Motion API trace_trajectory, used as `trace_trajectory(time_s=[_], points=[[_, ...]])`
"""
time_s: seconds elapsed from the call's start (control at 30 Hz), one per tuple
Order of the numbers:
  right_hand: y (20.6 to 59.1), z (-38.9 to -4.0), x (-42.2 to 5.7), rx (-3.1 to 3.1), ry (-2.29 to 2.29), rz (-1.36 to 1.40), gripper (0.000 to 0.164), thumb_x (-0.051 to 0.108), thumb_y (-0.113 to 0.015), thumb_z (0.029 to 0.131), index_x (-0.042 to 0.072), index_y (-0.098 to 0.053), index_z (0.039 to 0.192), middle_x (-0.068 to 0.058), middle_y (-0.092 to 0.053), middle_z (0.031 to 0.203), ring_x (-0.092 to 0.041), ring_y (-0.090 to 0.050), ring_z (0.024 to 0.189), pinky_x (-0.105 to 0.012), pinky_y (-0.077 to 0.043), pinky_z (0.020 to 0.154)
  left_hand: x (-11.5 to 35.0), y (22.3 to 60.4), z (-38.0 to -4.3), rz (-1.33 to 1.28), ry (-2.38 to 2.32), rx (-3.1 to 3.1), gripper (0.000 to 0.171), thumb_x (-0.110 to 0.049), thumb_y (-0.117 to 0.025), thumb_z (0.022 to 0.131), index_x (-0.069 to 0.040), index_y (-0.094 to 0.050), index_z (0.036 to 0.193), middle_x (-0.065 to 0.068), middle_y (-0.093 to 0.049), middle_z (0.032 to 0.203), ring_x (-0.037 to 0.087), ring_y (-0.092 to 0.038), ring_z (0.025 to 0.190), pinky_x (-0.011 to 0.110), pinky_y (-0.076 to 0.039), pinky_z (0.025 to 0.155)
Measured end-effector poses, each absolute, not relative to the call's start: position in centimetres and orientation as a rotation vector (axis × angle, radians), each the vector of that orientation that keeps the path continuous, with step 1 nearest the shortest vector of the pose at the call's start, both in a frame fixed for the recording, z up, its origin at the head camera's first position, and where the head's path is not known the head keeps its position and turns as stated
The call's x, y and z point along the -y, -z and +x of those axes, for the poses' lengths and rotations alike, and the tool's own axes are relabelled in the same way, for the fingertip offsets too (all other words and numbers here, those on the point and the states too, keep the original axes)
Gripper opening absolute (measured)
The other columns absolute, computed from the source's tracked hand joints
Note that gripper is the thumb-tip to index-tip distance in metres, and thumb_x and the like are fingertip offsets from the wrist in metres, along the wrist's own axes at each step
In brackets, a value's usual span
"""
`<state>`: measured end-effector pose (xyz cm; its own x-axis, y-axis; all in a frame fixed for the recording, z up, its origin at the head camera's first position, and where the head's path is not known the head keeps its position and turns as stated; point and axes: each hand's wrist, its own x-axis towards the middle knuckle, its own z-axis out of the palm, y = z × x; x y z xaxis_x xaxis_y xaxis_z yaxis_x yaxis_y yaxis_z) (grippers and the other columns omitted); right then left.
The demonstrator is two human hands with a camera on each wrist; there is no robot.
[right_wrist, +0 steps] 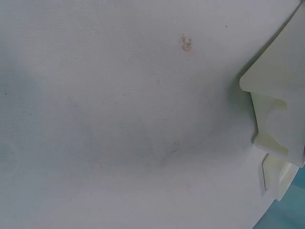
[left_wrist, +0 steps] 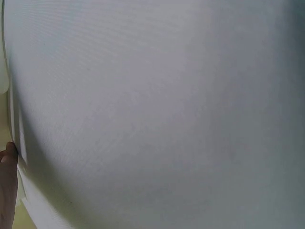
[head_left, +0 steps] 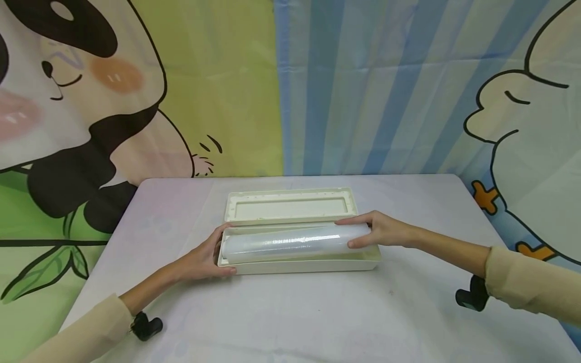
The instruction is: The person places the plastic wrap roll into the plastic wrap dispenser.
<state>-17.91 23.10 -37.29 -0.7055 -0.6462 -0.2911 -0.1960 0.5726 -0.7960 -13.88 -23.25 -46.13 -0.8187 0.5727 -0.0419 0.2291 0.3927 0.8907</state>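
A long white box (head_left: 308,266) lies in the middle of the table, its lid (head_left: 292,205) folded back behind it. Inside, a shiny roll of cling film (head_left: 295,242) lies lengthwise, with its right end at the box's right end. My left hand (head_left: 204,258) grips the box's left end, thumb along the front lower edge. The right hand (head_left: 388,231) holds the roll's right end between thumb and fingers. In the left wrist view only part of the left hand (left_wrist: 7,183) shows at the edge. The right wrist view catches the end of the box (right_wrist: 279,71), while the right hand is almost wholly out of frame.
A white cloth covers the table (head_left: 295,317). Printed curtains (head_left: 236,91) with cartoon animals and stripes hang behind and at both sides. Black camera mounts (head_left: 146,326) sit at both wrists, near the beige sleeves (head_left: 531,282).
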Motion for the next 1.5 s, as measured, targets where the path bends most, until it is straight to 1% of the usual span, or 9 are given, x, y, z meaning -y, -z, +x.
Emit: trace_trajectory(time_s=[0.33,0.47,0.6,0.7,0.77,0.9,1.0,1.2,1.5], points=[[38.1,-18.1,-23.0,-2.245,1.046,-0.667,0.061,0.029,-0.077,0.083,0.021,-0.055,0.139,-0.004,-0.046,0.078,-0.008,-0.017,0.048,-0.024,-0.033,0.053,23.3,46.1,-13.9,0.701,-1.394,-2.312,0.099,-0.025,-0.084,0.075,-0.025,-0.015,0.147,0.007,-0.035,0.141,0.012,-0.048,0.119,0.016,-0.045,0.094],[38.3,-17.9,-22.9,-2.252,1.071,-0.691,0.061,0.029,-0.077,0.083,0.019,-0.055,0.138,-0.016,-0.065,0.106,-0.003,-0.033,0.056,-0.021,-0.039,0.059,23.3,46.0,-13.8,0.703,-1.393,-2.316,0.099,-0.025,-0.084,0.076,-0.025,-0.015,0.147,0.007,-0.034,0.141,0.013,-0.048,0.118,0.017,-0.046,0.093],[38.6,-17.7,-22.8,-2.249,1.105,-0.736,0.061,0.027,-0.077,0.083,0.014,-0.055,0.138,-0.022,-0.065,0.112,0.0,-0.039,0.064,-0.021,-0.042,0.061,23.3,46.1,-13.9,0.701,-1.387,-2.322,0.099,-0.025,-0.084,0.076,-0.025,-0.016,0.147,0.007,-0.035,0.14,0.014,-0.048,0.117,0.018,-0.046,0.093],[38.8,-17.6,-22.8,-2.263,1.118,-0.782,0.06,0.025,-0.076,0.083,0.011,-0.055,0.138,-0.023,-0.065,0.112,0.001,-0.052,0.075,-0.02,-0.043,0.062,23.3,46.2,-13.9,0.702,-1.388,-2.323,0.099,-0.025,-0.084,0.076,-0.023,-0.015,0.147,0.007,-0.036,0.139,0.014,-0.049,0.116,0.018,-0.046,0.092],[38.9,-17.5,-22.8,-2.279,1.119,-0.807,0.06,0.025,-0.076,0.083,0.01,-0.055,0.137,-0.021,-0.06,0.13,-0.007,-0.063,0.097,-0.019,-0.047,0.068,23.3,46.2,-13.9,0.714,-1.389,-2.321,0.098,-0.024,-0.083,0.077,-0.021,-0.015,0.148,0.008,-0.036,0.139,0.014,-0.049,0.115,0.018,-0.047,0.091],[39.0,-17.2,-22.6,-2.307,1.113,-0.82,0.061,0.026,-0.077,0.083,0.008,-0.055,0.137,-0.018,-0.052,0.142,-0.03,-0.054,0.128,-0.017,-0.05,0.086,23.4,46.3,-14.0,0.733,-1.38,-2.331,0.098,-0.024,-0.083,0.077,-0.018,-0.014,0.148,0.008,-0.036,0.139,0.012,-0.048,0.115,0.017,-0.046,0.091],[39.1,-17.0,-22.5,-2.326,1.109,-0.826,0.061,0.027,-0.077,0.083,0.008,-0.056,0.136,-0.017,-0.054,0.14,-0.032,-0.056,0.126,-0.017,-0.05,0.087,23.4,46.3,-14.0,0.727,-1.375,-2.336,0.099,-0.025,-0.083,0.077,-0.016,-0.014,0.148,0.008,-0.036,0.14,0.011,-0.048,0.116,0.016,-0.045,0.092],[39.5,-16.6,-22.6,-2.376,1.09,-0.892,0.059,0.028,-0.077,0.082,0.008,-0.058,0.134,-0.019,-0.06,0.133,-0.01,-0.065,0.098,-0.02,-0.052,0.072,23.2,46.2,-13.7,0.713,-1.362,-2.35,0.1,-0.025,-0.083,0.076,-0.014,-0.014,0.148,0.007,-0.037,0.139,0.014,-0.048,0.115,0.016,-0.045,0.092],[40.1,-16.3,-22.4,-2.417,1.088,-1.021,0.06,0.026,-0.077,0.082,0.005,-0.056,0.135,-0.017,-0.061,0.133,-0.021,-0.064,0.108,-0.021,-0.053,0.082,23.2,46.1,-13.7,0.685,-1.37,-2.35,0.101,-0.026,-0.084,0.075,-0.018,-0.015,0.148,0.005,-0.037,0.137,0.017,-0.05,0.113,0.022,-0.048,0.09]])
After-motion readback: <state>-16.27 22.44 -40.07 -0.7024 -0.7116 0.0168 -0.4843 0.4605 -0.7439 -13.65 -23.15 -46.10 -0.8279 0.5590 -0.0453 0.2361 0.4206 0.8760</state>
